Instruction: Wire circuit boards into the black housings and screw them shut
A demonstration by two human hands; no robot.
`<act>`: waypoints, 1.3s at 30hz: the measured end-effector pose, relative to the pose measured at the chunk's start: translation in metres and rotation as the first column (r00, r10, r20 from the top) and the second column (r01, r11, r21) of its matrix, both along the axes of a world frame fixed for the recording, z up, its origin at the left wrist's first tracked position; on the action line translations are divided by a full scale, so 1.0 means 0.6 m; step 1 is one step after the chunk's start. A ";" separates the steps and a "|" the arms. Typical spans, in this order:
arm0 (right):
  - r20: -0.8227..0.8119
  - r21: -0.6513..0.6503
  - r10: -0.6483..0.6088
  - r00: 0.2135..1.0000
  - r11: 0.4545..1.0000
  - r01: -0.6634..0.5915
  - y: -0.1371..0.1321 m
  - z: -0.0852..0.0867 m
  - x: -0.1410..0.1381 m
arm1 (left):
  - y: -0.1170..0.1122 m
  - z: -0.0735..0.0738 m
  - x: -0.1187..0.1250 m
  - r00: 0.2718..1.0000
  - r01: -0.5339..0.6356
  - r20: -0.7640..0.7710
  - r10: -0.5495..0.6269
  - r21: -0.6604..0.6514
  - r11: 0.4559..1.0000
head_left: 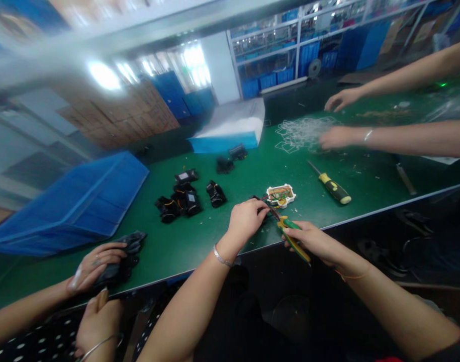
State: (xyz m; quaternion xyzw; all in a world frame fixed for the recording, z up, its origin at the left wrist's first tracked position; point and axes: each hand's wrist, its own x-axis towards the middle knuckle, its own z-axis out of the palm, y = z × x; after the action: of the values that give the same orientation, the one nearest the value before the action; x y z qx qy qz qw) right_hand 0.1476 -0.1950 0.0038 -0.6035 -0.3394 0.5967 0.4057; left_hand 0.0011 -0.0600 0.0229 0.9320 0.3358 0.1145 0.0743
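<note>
The right hand has its fingers wrapped around green-and-yellow pliers; the left hand pinches a dark piece by the pliers' tips, mostly hidden behind its fingers, its shape unclear. Just beyond, a white housing with an exposed board lies on the green tabletop, black units to its left. Farther off, a co-worker's 2 hands extend from the right, 1 blurred, arms cut off. Behind, hazy shelving holds blue bins.

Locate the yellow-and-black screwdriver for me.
In the head view, the screwdriver lies on the green tabletop, right of the open white housing and beyond the person's right hand.
</note>
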 end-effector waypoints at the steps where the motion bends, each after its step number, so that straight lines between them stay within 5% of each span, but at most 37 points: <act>1: -0.022 -0.005 -0.012 1.000 1.000 0.012 0.000 -0.002 -0.001 | -0.001 0.000 0.002 1.000 -0.002 -0.010 0.002 0.000 1.000; 14: -0.033 -0.003 -0.022 0.999 1.000 0.022 -0.006 -0.006 0.003 | 0.003 0.000 0.007 0.995 0.098 -0.032 -0.099 -0.038 0.994; 24: 0.325 0.246 -0.035 0.945 0.968 -0.048 -0.009 -0.032 -0.005 | 0.009 0.002 0.004 0.995 0.095 0.044 -0.090 -0.127 0.987; 30: 0.294 0.248 -0.040 0.955 0.968 -0.036 -0.006 -0.032 -0.003 | 0.007 -0.001 0.004 0.995 0.094 0.000 -0.095 -0.155 0.984; 36: 0.153 0.197 0.045 0.987 0.977 -0.075 -0.033 0.005 0.019 | 0.003 0.008 -0.004 0.997 0.079 0.023 -0.076 -0.198 0.977; 39: 0.427 0.277 -0.132 0.895 0.961 0.010 -0.035 0.006 0.061 | 0.005 0.012 -0.011 0.993 0.099 0.086 -0.085 -0.182 0.978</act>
State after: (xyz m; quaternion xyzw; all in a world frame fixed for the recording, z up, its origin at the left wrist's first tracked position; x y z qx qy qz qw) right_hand 0.1843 -0.2162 0.0074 -0.6746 -0.4775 0.3775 0.4175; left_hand -0.0053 -0.0568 0.0302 0.9304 0.2984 0.1152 0.1790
